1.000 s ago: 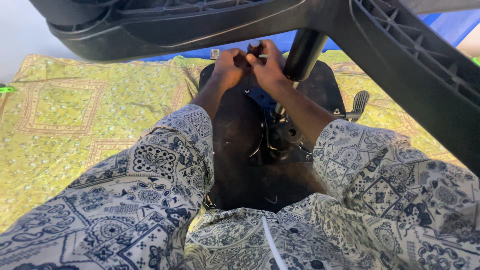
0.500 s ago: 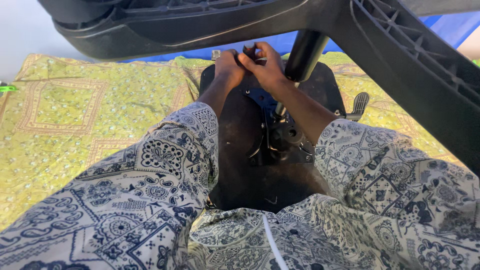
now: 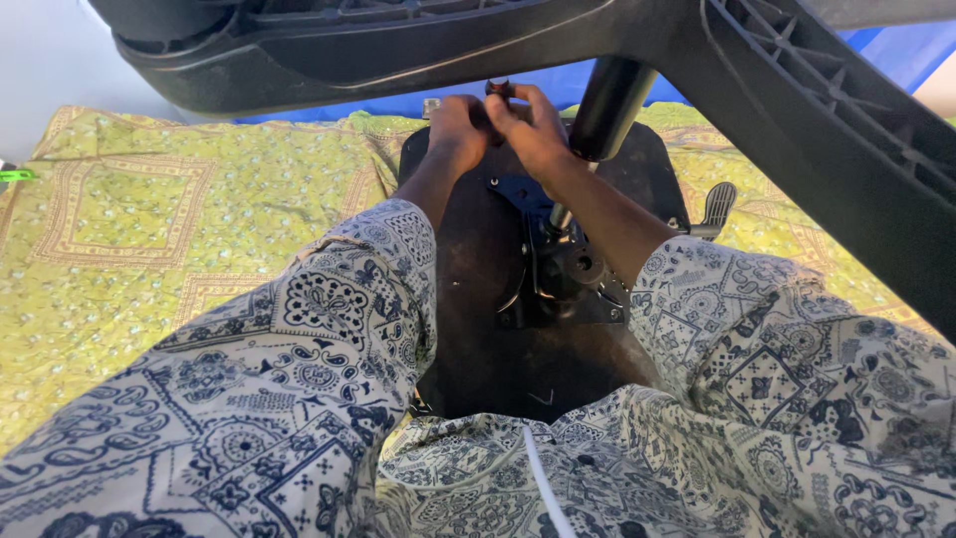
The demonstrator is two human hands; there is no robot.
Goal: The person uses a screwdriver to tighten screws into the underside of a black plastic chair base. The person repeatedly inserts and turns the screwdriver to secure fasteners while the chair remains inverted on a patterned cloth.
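Knees [image 3: 329, 329] in patterned blue-and-white trousers fill the near edge of the view, spread to either side of an upturned chair seat [image 3: 478, 299], whose dark underside lies between the legs. A white drawstring [image 3: 543, 488] hangs at the bottom, cut off by the frame. On the seat's underside sits a black metal mechanism plate [image 3: 563, 284] with a round socket and a bent wire beside it; a lever paddle [image 3: 717, 204] sticks out to its right. A black gas cylinder [image 3: 607, 110] rises from the mechanism toward the chair base [image 3: 797, 110], whose ribbed plastic arms cross the top of the view and hide much of what lies behind.

Farther out, the left hand [image 3: 456, 130] and right hand [image 3: 533, 130] meet at the far edge of the seat, fingers curled together around a small dark part [image 3: 498, 88]. The part is mostly covered by the fingers and too small to identify; whether either hand truly grips it cannot be told. Beyond, a yellow-green patterned cloth [image 3: 149, 219] covers the floor, with a blue sheet [image 3: 538, 92] at its far border.
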